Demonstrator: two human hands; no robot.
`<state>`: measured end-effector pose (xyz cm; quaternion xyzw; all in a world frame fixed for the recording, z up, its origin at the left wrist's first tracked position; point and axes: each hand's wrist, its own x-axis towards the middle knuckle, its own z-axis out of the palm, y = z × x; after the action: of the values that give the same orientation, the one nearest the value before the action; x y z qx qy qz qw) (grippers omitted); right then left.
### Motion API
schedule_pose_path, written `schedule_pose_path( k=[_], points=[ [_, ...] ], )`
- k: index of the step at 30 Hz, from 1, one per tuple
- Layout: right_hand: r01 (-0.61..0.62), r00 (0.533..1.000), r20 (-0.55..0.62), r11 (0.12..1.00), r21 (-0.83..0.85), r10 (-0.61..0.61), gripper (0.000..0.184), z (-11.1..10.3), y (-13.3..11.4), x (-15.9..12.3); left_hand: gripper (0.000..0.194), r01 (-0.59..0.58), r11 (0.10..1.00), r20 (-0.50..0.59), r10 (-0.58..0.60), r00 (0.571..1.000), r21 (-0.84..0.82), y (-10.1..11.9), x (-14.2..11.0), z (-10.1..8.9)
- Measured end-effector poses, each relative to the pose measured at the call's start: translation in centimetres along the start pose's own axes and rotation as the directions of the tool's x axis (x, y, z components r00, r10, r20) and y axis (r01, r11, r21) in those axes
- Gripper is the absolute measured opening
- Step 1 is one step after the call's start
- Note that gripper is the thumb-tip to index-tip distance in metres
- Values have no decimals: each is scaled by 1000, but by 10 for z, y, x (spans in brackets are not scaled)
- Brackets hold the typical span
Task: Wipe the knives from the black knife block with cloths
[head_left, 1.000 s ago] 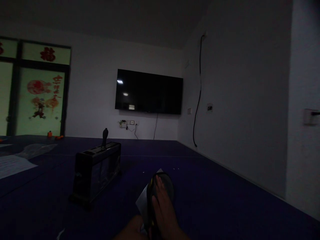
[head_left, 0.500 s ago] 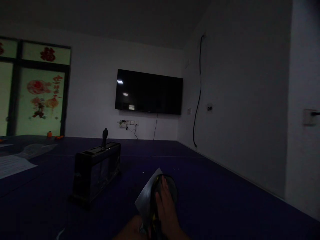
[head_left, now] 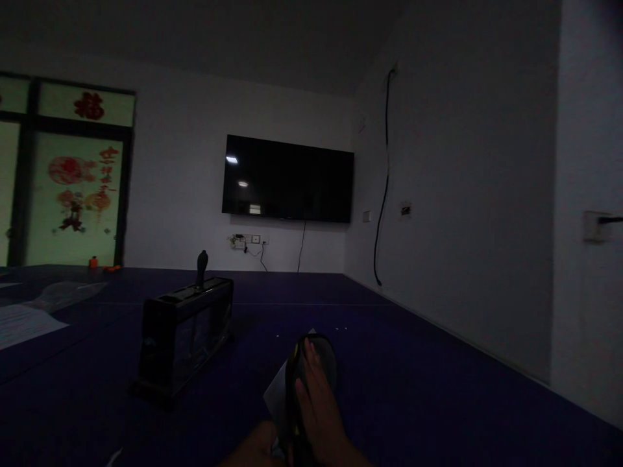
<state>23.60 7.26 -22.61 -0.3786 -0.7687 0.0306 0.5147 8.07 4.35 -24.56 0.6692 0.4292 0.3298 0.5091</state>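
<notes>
At the lower middle is a dark paddle-like thing (head_left: 329, 360) with a rounded grey face, a black rim and a little yellow. Its exact kind is hard to make out in the dim light. My right hand (head_left: 318, 405) lies flat against its face, fingers stretched upward. Low down on the left, my left hand (head_left: 256, 444) is closed around its lower part, fingers partly hidden. A pale flat sheet (head_left: 276, 392) shows behind the paddle-like thing, most of it covered.
A black box-like frame (head_left: 158, 344) with an upright knobbed handle (head_left: 202, 269) stands left on the dark purple surface (head_left: 418, 389). Papers (head_left: 29, 324) and clear plastic (head_left: 68, 294) lie farther left, small orange things (head_left: 93, 262) at the back. White walls close off back and right.
The paddle-like thing and my right hand have shifted slightly left, and less of the pale sheet shows. My left hand stays low beside it.
</notes>
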Motion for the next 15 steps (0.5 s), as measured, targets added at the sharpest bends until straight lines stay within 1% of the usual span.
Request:
schedule_pose_path(
  k=[3, 6, 7, 9, 11, 15],
  points=[
    [-109, 992, -51, 993, 47, 111, 55, 5, 7, -1, 18, 51, 997, 20, -49, 999, -60, -1, 1, -1],
    [-188, 976, -89, 977, 101, 197, 58, 11, 15, -4, 15, 65, 990, 112, -51, 992, -122, 0, 3, -1],
    [-196, 973, -103, 974, 114, 208, 59, 13, 17, -5, 14, 67, 989, 123, -50, 991, -135, 1, 2, 0],
    [-200, 968, -128, 972, 122, 215, 59, 14, 19, -7, 14, 63, 989, 82, -52, 995, -130, 5, 0, 1],
    [-200, 967, -136, 974, 111, 214, 60, 13, 19, -7, 14, 76, 993, 56, -71, 996, -91, 9, -5, 3],
    [-188, 974, -117, 980, 60, 194, 59, 8, 15, -4, 17, 120, 992, 120, -116, 986, -30, 19, -17, 2]
  ],
)
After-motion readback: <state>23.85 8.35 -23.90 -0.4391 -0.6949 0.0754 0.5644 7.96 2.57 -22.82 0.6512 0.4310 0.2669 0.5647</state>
